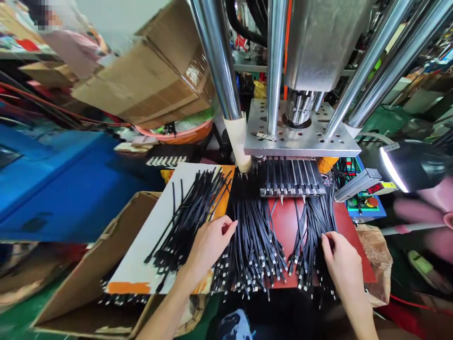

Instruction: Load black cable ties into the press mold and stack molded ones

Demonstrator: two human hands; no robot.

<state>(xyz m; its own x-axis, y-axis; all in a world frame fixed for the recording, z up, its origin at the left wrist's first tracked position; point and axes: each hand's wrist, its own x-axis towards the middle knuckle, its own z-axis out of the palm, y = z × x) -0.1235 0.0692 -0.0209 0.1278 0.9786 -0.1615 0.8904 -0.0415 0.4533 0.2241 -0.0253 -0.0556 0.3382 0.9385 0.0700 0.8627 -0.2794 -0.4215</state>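
My left hand (214, 238) is curled between the left and middle piles, thumb and fingers drawn together. Whether a cable is in its fingers is hidden. My right hand (343, 259) bends its fingers against the right edge of a pile of black USB cables (307, 250). What those fingers hold, if anything, cannot be made out. A middle pile of black cables (253, 236) fans out with metal plugs toward me. More black cables (194, 212) lie on a white board (141, 259) at left. Under the press plate (300, 146), a metal fixture (293, 179) carries a row of cables.
Steel posts (219, 61) rise behind the red work surface (283, 226). A lamp (406, 165) and control box (364, 203) stand at right. An open cardboard box (88, 293) sits at lower left, a tilted carton (152, 80) behind. A person (74, 47) is at far left.
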